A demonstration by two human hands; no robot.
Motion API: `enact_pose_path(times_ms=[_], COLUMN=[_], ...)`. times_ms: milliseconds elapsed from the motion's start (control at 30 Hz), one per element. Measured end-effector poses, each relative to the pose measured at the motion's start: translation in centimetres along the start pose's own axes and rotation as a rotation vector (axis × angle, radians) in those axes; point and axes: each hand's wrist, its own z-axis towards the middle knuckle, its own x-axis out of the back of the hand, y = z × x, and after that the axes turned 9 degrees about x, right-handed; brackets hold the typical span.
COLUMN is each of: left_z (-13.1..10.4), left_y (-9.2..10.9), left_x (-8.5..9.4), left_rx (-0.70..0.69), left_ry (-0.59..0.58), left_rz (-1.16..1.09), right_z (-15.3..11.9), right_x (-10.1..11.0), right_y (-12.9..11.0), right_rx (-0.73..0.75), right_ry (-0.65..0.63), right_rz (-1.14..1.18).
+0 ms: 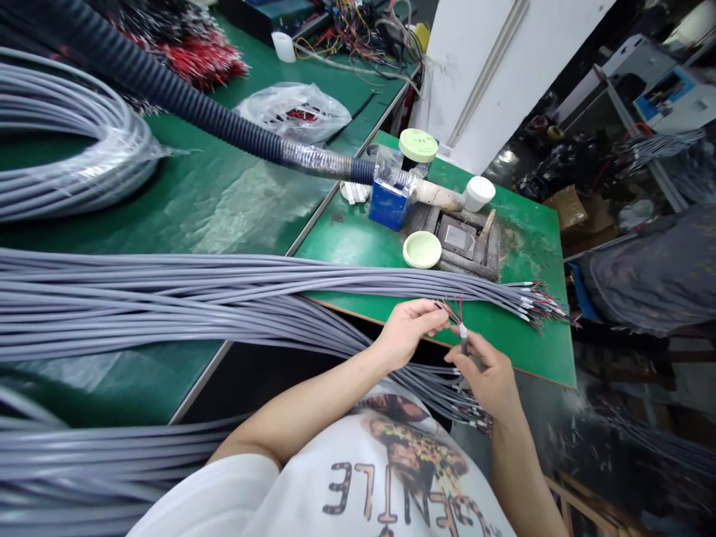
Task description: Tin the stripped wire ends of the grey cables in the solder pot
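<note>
- Left hand [415,328] pinching thin coloured wires [452,309] between thumb and fingers; a few strands are fanning out above.
- Right hand [485,371] gripping the grey cable end [464,345] just below its white collar [462,330], wires pointing up.
- Hands working close together, fingertips near each other, in front of the torso and by the near edge of the green board [537,231].
- Upper cable bundle [369,280] running across the board just beyond the hands, its stripped tips [537,304] splaying toward the right edge.
- Second bundle [335,328] sloping down past the near edge, passing behind the left forearm; its ends are hanging below the hands.
- Beyond the upper bundle: cream dish [422,250] sitting just beside a grimy square tray [492,250]; white cup [479,194] standing behind the tray.
- Ribbed black hose [190,112] reaching in from upper left toward a blue box [388,203].
- Coiled grey cable [120,149] lying at far left.
</note>
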Motion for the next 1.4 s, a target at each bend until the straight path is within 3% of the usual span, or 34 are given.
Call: enact_pose_path(times_ms=[133, 233, 367, 533, 667, 767, 900, 1000, 1200, 1400], left_z=[-0.3, -0.4, -0.4, -0.1, 0.4, 0.5, 0.5, 1.0, 1.8, 2.0], left_y=[-0.7, -1.0, -1.0, -1.1, -0.9, -0.4, 0.4, 0.5, -0.1, -0.2], left_x=[-0.5, -0.6, -0.5, -0.5, -0.3, 0.2, 1.6, 2.8, 3.9, 3.9], left_rx=[-0.031, -0.12, -0.211, -0.201, -0.216, -0.267, -0.552, -0.696, -0.736, -0.749], left_ry=[-0.061, -0.061, 0.029, 0.129, 0.116, 0.117, 0.136, 0.139, 0.091, 0.079], left_rz=[0.007, -0.006, -0.009, -0.029, -0.002, 0.161, 0.63, 0.84, 0.949, 0.951], right_z=[1.6, 2.5, 3.5, 4.8, 6.8, 9.4, 13.4, 16.2, 20.1, 21.6], right_x=[-0.5, -0.8, -1.5, -2.2, -1.5, -0.4, 1.0, 1.4, 0.5, -0.5], right_y=[-0.5, -1.3, -2.0, -2.1, -2.4, -2.6, -2.5, -2.2, -0.9, -0.5], right_rx=[0.034, 0.116, 0.265, 0.33, 0.341, 0.308, 0.256, 0.213, 0.193, 0.13], right_ry=[0.202, 0.245, 0.368, 0.462, 0.392, 0.313, 0.165, 0.042, -0.109, -0.179], right_rz=[-0.002, -0.089, -0.127, -0.142, -0.11, -0.14, -0.221, -0.295, -0.487, -0.619])
